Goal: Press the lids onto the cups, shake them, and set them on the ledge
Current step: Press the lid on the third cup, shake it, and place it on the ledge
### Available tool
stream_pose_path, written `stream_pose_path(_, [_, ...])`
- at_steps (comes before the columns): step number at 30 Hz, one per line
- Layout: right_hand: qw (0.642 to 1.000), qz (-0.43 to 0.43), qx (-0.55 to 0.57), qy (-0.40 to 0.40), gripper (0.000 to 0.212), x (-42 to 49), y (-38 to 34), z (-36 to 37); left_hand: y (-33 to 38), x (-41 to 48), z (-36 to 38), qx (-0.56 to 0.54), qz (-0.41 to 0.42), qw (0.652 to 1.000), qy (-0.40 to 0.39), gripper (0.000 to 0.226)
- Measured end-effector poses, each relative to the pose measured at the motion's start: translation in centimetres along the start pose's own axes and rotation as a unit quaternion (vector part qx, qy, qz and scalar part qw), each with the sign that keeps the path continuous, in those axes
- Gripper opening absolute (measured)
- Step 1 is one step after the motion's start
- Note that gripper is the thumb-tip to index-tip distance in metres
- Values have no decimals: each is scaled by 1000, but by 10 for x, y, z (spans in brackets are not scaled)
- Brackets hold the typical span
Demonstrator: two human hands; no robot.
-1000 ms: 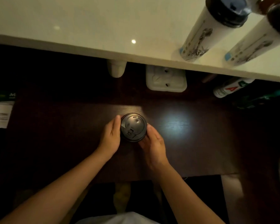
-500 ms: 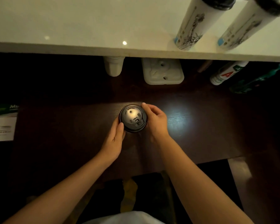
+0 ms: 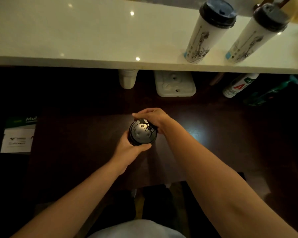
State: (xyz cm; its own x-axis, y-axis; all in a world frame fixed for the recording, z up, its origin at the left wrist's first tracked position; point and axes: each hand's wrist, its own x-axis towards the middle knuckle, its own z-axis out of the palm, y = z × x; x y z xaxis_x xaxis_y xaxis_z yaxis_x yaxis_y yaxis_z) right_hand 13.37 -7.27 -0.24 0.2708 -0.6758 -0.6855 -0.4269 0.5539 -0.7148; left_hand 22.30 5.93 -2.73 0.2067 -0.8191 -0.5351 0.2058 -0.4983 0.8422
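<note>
A cup with a black lid [image 3: 142, 133] stands on the dark counter [image 3: 76, 143], seen from straight above so only the lid shows. My left hand [image 3: 129, 150] grips the lid's near rim, thumb curled along its lower edge. My right hand [image 3: 153, 118] curls over the far right rim, fingers wrapped round it. Two tall white printed cups with black lids, one [image 3: 208, 31] and another [image 3: 255, 35] to its right, stand on the pale ledge [image 3: 93, 31] at the upper right.
Under the ledge sit a stack of white cups [image 3: 127, 79], a white moulded cup carrier [image 3: 175, 85], a white can with a red letter [image 3: 237, 85] and a green bottle [image 3: 272, 91]. Printed papers [image 3: 18, 136] lie at the left. A light glare marks the counter right of the cup.
Both hands have worked round the lid: the left slid to the near rim, the right moved over the far rim. The lid has turned between them.
</note>
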Motion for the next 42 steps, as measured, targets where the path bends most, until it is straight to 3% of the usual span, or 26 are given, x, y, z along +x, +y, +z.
stream_pose_path(5, [996,-38,75,22,35,-15,5,-18,7,-6,-23,3,-36,999,-24,90])
stream_pose_path(10, [979,-66,185,54,29,-43,46,-40,19,-7,-44,-35,2,999,-3,37])
stream_pose_path(15, [961,-46,268,53,35,-72,99,-17,24,-7,-24,-38,34,999,4,32])
stream_pose_path(17, [962,-41,266,47,29,-82,102,1,22,-6,-15,-34,30,999,17,36])
stream_pose_path(20, [961,-49,267,58,32,-86,95,19,16,-3,-7,-41,16,998,39,63])
stream_pose_path(24, [957,-69,266,91,26,-86,90,30,19,-6,-3,-41,22,998,51,51])
stream_pose_path(30, [962,-86,227,124,30,-79,92,35,11,-1,-3,-37,18,997,58,61])
stream_pose_path(35, [967,-99,194,135,30,-73,96,35,14,-3,7,-19,54,997,55,37])
stream_pose_path(42, [962,-77,212,152,30,-60,82,22,-2,-6,0,-12,76,997,20,34])
